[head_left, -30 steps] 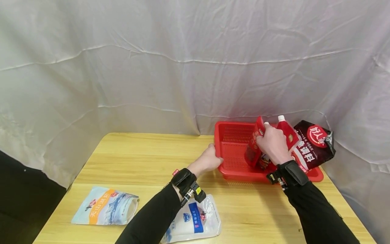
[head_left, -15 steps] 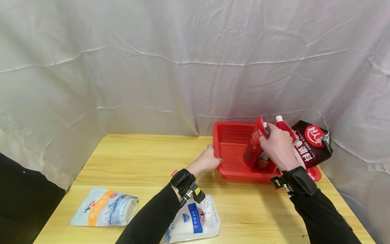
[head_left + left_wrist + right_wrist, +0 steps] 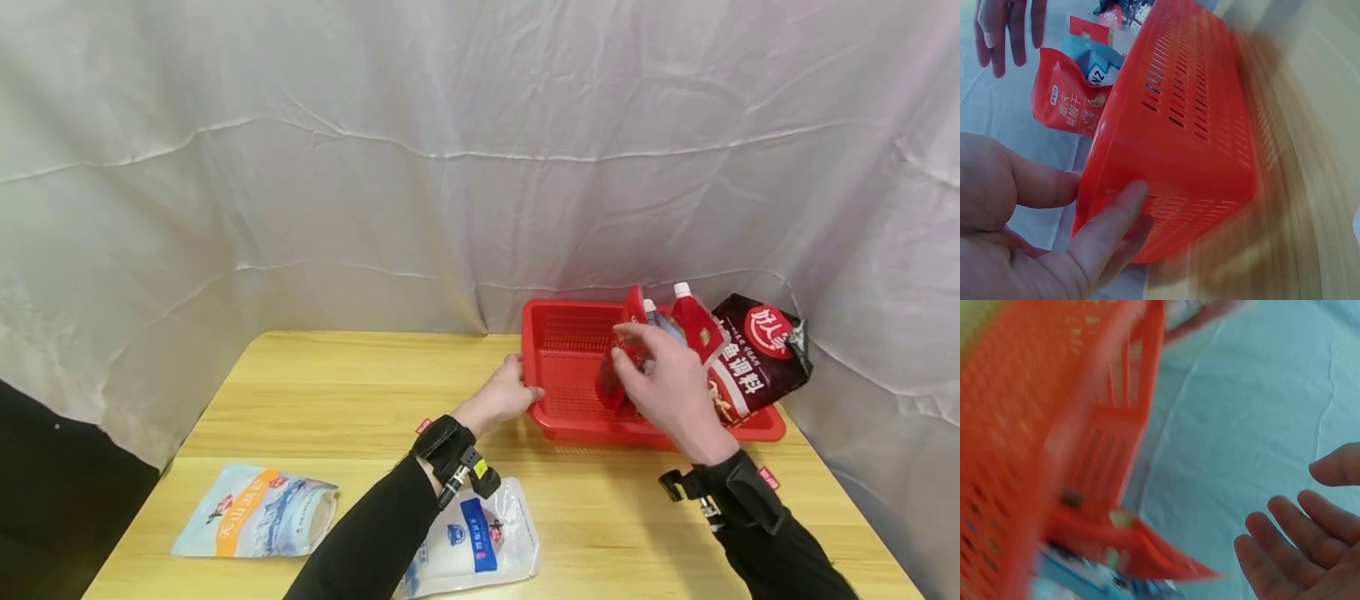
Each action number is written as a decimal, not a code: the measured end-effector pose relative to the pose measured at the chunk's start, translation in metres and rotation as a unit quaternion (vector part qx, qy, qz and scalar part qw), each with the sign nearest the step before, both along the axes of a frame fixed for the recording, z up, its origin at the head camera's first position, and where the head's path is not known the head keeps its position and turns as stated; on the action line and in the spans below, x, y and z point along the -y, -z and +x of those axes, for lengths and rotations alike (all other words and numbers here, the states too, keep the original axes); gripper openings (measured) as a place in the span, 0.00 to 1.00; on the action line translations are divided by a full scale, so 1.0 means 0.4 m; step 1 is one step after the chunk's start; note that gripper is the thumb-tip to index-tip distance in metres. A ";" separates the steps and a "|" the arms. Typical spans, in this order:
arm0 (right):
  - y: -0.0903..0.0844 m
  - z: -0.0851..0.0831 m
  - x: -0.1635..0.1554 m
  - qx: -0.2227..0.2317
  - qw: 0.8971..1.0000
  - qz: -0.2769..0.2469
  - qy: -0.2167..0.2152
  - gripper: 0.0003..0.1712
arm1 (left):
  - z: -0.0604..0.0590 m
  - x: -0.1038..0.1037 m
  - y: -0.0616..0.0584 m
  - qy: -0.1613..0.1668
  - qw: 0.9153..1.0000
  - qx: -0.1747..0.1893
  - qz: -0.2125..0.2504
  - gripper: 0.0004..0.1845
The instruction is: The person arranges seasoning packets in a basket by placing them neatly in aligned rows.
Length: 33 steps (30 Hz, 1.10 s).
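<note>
At the left end of a red perforated basket (image 3: 567, 375), my left hand (image 3: 501, 393) pinches the rim, thumb on the inner side and fingers against the outer wall in the left wrist view. My right hand (image 3: 669, 385) hovers over the basket with nothing in it; the right wrist view shows its fingers spread apart from the goods. Beside it in the basket stands a red pouch (image 3: 1066, 97), upright, partly covered by the hand in the head view. Behind that are a light-blue packet (image 3: 1088, 59) and a red pouch with a white spout cap (image 3: 696, 325).
A dark seasoning bag (image 3: 757, 354) leans out over the basket's right end. On the wooden table (image 3: 360, 375) lie a light-blue and orange pouch (image 3: 255, 512) at left and a clear-and-white salt bag (image 3: 480, 542) at front. A grey curtain (image 3: 450, 208) hangs behind.
My right hand has let go of the red pouch and drawn back toward the front, its fingers loosening. The pouch stays standing in the basket. My left hand keeps its grip on the rim.
</note>
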State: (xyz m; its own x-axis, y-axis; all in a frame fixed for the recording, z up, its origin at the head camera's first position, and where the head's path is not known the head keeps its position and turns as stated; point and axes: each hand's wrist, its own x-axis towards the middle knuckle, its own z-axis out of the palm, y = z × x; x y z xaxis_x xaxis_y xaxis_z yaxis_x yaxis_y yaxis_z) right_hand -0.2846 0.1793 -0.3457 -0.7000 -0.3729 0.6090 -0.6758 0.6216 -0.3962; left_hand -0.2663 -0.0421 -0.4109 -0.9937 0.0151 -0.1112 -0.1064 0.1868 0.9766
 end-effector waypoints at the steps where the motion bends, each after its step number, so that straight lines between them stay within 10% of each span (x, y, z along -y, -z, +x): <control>1: 0.012 0.007 0.003 0.005 1.000 0.007 -0.007 0.18 | 0.000 0.001 0.001 -0.001 1.000 0.001 0.010 0.33; 11: 0.128 0.053 0.035 0.103 0.990 0.061 -0.075 0.15 | 0.004 0.013 0.005 -0.005 1.000 0.013 0.027 0.34; 33: 0.196 0.065 0.046 0.104 0.989 0.070 -0.084 0.09 | 0.058 0.067 0.001 0.005 0.999 -0.020 -0.036 0.33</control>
State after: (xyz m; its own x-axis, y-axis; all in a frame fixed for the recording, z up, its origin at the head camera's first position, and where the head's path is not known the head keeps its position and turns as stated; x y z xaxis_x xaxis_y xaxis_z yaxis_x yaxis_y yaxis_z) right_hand -0.2587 0.1609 -0.4240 -0.7265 -0.5642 0.3923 -0.6863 0.5666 -0.4560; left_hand -0.2429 -0.0688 -0.4112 -0.9973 0.0174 -0.0718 -0.0649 0.2581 0.9639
